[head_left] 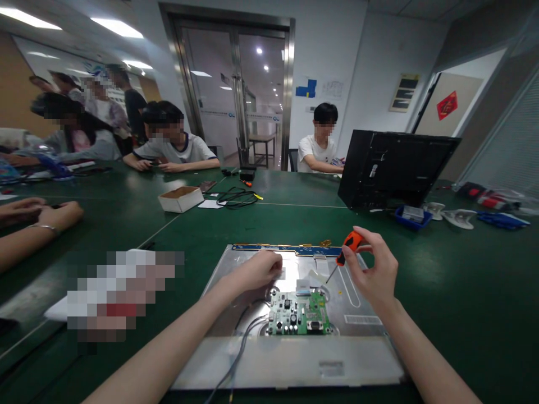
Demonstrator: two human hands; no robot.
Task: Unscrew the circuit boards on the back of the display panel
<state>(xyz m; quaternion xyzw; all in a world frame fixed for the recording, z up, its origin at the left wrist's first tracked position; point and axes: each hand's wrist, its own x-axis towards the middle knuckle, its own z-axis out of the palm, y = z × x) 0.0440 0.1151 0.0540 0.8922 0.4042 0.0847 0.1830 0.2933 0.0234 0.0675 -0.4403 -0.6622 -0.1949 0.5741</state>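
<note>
My right hand [374, 266] holds an orange and black screwdriver [351, 242] between thumb and fingers, its shaft slanting down toward the upper right corner of a green circuit board [300, 313]. The board sits on a silvery metal panel [362, 359] that lies flat on the table. Over the panel's upper left part is my left hand [263, 269], its fingers curled together; what they hold, if anything, is hidden. Dark cables [242, 350] run from the board's left side toward the front. A blue strip [269, 248] lines the panel's far edge.
On the green table [295, 219] stand an open white box [181, 200], a black cable coil [236, 196], a black monitor [400, 168] and a blue tray [412, 217]. Another person's hands [59, 216] rest at the left. Several people are beyond the table.
</note>
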